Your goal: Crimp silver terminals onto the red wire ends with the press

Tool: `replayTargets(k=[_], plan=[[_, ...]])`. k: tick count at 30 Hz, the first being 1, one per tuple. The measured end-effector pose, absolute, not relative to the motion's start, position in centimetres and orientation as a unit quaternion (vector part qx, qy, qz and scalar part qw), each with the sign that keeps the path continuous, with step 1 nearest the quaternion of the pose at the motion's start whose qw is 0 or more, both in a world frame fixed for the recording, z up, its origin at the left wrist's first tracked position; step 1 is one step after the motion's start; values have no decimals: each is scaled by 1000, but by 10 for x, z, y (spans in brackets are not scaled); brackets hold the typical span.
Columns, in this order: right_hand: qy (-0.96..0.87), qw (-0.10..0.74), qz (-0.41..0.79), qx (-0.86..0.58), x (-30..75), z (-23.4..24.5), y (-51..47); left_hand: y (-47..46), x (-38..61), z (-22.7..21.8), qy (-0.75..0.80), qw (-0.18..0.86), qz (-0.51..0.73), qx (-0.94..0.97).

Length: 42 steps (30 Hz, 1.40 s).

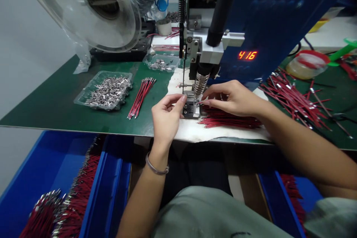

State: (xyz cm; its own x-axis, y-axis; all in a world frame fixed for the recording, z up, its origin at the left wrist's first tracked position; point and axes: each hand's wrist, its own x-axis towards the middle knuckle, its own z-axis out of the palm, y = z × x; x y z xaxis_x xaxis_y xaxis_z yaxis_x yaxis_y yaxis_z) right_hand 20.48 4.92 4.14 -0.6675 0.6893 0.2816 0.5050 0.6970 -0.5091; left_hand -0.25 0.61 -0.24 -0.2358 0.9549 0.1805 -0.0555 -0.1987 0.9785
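At the small metal block (191,107) under the machine's coiled tip (200,83), both hands at work. Left hand (166,118) curled, thumb and forefinger pinched together against the block's left edge; what sits between the fingertips too small to tell, most likely something tiny steadied in its slot. Right hand (232,98) lying flat over a heap of red wires (228,119), forefinger and thumb brought together on a wire end at the block's right side, probably to feed it straight in from that side. Heap kept right under the palm, touching the block, so the next wire lies close. White cloth (192,128) spread beneath block and heap on the green table (55,100).

Off to the left, well apart from the hands: a clear tray of little metal pieces (107,91), and beside it a neat bundle of red wires (141,96), ends all one way. Farther back, a large clear reel (95,5). On the right, a loose spread of red wires with metal ends (295,98), fanned out across the table. Above, red digits on the blue machine body (279,15). Below the table edge, blue bins (55,178) holding more red wires, seemingly sorted to either side of the lap.
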Motion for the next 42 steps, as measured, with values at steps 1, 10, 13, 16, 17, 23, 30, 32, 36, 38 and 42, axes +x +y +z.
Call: replayTargets(k=[1, 10, 13, 16, 17, 23, 30, 32, 36, 38, 42], plan=[[-889, 238, 197, -337, 204, 41, 49, 7, -1, -2, 482, 413, 618, 463], [-890, 243, 178, -341, 201, 38, 46, 11, 7, -7, 470, 436, 644, 417], [-893, 241, 174, -338, 200, 37, 46, 9, 7, -8, 476, 433, 639, 421], [-893, 251, 172, -333, 200, 36, 45, 7, 8, -7, 481, 431, 639, 419], [-892, 253, 172, -332, 199, 36, 44, 6, 9, -7, 483, 431, 638, 418], [-893, 259, 178, -322, 199, 36, 43, 4, 12, -5, 491, 426, 631, 423], [-893, 259, 178, -323, 198, 36, 44, 3, 10, -5, 507, 412, 623, 432], [-892, 261, 176, -325, 198, 36, 44, 3, 10, -5, 504, 413, 627, 428], [-893, 265, 174, -320, 199, 35, 44, 2, 10, -5, 502, 415, 627, 427], [-894, 264, 176, -316, 200, 35, 44, 2, 10, -5, 499, 416, 628, 428], [-894, 263, 176, -318, 200, 34, 44, 3, 10, -5, 484, 424, 637, 424]])
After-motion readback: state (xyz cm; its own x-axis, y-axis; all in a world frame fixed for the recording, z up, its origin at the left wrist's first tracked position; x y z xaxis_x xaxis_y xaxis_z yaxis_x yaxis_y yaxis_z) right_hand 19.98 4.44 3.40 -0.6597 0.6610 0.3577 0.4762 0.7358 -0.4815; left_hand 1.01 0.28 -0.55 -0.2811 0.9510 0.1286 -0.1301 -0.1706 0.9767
